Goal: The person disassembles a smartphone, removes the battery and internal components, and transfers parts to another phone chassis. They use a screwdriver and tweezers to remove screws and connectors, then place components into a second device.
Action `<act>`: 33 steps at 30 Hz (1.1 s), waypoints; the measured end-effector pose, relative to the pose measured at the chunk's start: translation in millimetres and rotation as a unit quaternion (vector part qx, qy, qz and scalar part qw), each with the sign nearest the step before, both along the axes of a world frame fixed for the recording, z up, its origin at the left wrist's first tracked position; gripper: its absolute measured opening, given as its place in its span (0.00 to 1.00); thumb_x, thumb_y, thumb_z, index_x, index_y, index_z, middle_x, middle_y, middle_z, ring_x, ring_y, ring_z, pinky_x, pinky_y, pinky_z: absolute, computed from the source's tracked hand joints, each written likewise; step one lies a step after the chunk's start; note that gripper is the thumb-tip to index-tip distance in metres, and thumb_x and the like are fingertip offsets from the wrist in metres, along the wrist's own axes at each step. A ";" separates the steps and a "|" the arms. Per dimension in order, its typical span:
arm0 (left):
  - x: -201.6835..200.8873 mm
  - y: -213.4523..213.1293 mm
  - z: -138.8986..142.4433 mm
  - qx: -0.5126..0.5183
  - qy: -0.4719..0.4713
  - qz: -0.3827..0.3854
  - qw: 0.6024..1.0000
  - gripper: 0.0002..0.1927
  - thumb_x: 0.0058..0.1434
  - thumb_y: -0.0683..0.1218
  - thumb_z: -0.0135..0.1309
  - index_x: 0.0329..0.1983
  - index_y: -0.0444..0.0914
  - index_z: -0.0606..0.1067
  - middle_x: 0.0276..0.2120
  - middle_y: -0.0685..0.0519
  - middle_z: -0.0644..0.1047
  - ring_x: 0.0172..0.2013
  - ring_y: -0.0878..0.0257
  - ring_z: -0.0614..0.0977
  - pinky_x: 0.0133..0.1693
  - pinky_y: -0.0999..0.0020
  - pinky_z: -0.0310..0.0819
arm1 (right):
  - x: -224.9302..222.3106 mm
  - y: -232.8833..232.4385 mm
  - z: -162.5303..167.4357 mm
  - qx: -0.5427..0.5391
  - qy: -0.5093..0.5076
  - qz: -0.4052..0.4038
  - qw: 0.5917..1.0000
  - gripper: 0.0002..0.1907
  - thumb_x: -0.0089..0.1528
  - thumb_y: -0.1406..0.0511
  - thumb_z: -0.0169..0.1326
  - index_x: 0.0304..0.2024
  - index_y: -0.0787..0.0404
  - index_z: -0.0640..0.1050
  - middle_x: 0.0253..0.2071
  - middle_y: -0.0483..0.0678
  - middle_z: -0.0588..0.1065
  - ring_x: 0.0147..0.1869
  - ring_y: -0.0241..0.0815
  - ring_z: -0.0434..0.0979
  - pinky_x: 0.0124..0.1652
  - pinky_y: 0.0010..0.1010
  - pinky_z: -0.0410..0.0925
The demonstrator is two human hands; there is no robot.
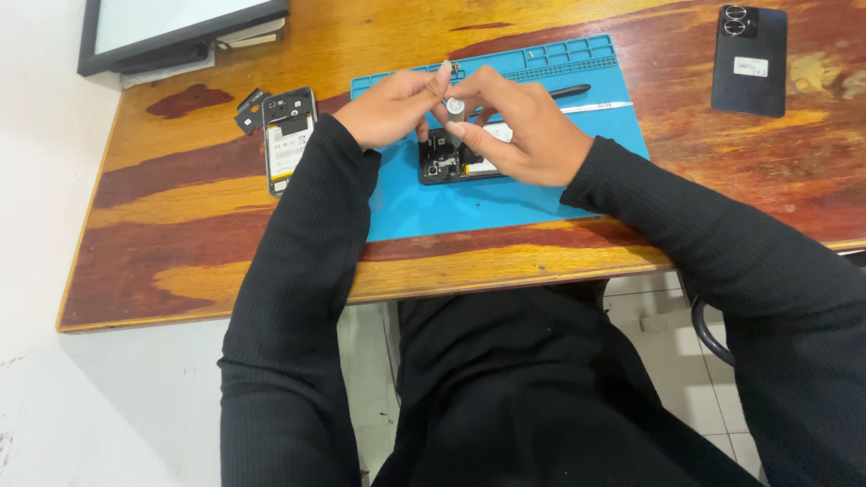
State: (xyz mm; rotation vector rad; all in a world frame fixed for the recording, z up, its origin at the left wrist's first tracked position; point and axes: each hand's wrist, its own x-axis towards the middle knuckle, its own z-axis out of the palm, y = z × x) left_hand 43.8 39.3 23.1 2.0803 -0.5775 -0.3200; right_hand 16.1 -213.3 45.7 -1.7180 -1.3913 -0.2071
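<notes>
Wood makes up the biggest surface, a reddish-brown table [207, 234] with yellow streaks, running to a pale wall at the left; on its middle lies a blue work mat [505, 203] with a row of small compartments along its far edge; a dark-framed screen [171, 27] sits at the far left corner; a black phone back cover [749, 61] lies well apart at the far right; left of the mat rests a second opened phone [287, 140], its pale battery showing, with small dark parts [250, 108] just beside its top; on the mat, under both hands, lies an opened black phone [451, 160] with its insides exposed; a thin dark stylus-like tool [568, 90] lies on the mat beyond the right hand; left hand [394, 108] is curled, its fingertips meeting those of the right hand [523, 131], which is closed around a small silver-topped tool [456, 108] held upright over the phone's upper end; whether the left fingers actually pinch the tool cannot be told.
</notes>
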 end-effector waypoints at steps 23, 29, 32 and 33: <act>-3.7 -1.8 1.8 0.003 -0.004 0.006 1.000 0.35 0.73 0.68 0.31 0.49 0.36 0.76 0.34 0.54 0.81 0.34 0.67 0.80 0.35 0.73 0.76 | 7.7 -4.1 -5.0 0.015 -0.089 -0.044 0.995 0.12 0.71 0.68 0.62 0.50 0.67 0.73 0.44 0.51 0.74 0.48 0.45 0.76 0.47 0.35 0.72; -5.4 -2.9 1.0 -0.012 -0.009 0.000 1.000 0.32 0.74 0.66 0.33 0.50 0.37 0.76 0.35 0.54 0.81 0.38 0.69 0.82 0.36 0.73 0.76 | 8.9 -4.8 -6.4 0.023 -0.098 -0.064 0.993 0.12 0.71 0.68 0.62 0.49 0.66 0.72 0.44 0.53 0.72 0.46 0.47 0.74 0.47 0.34 0.70; -4.7 -2.3 1.2 0.008 -0.009 0.008 1.000 0.33 0.74 0.67 0.32 0.48 0.37 0.76 0.35 0.54 0.81 0.36 0.69 0.81 0.35 0.73 0.76 | 9.3 -4.4 -7.1 0.019 -0.091 -0.057 0.994 0.12 0.72 0.68 0.62 0.50 0.67 0.72 0.43 0.51 0.72 0.47 0.46 0.75 0.48 0.34 0.70; -4.4 -2.2 1.2 0.008 -0.011 0.008 1.000 0.32 0.74 0.66 0.33 0.48 0.37 0.76 0.34 0.54 0.81 0.36 0.69 0.81 0.35 0.73 0.76 | 9.4 -4.3 -7.0 0.005 -0.102 -0.076 0.992 0.13 0.70 0.68 0.63 0.49 0.67 0.72 0.40 0.50 0.71 0.44 0.47 0.74 0.46 0.36 0.69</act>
